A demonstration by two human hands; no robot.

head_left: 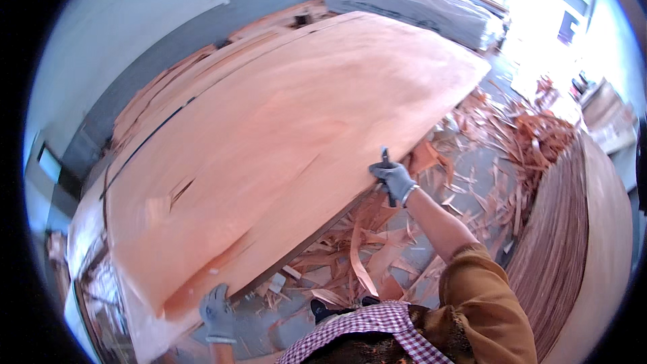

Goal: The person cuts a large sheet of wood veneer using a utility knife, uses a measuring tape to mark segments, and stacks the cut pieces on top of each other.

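Observation:
A large, thin wood veneer sheet [283,135] lies over a broad stack, its surface smooth and pinkish-tan. Toward its near left end are a dark split and a lifted, creased flap. My left hand [217,311], in a grey glove, is at the sheet's near edge beside that flap, its fingers looking stretched out and slightly blurred. Farther right along the same edge, my gloved right hand [395,179] is closed around a slim dark tool [385,155], apparently a utility knife. The tool sticks out above and below the fist; its blade cannot be made out.
Torn veneer strips [384,249] litter the floor along the stack, with a heap of scraps [539,135] farther right. Another tall veneer stack [549,243] stands at my right. A plastic-wrapped pile [411,10] sits at the back, near a bright doorway [546,20]. A wall [162,20] runs behind.

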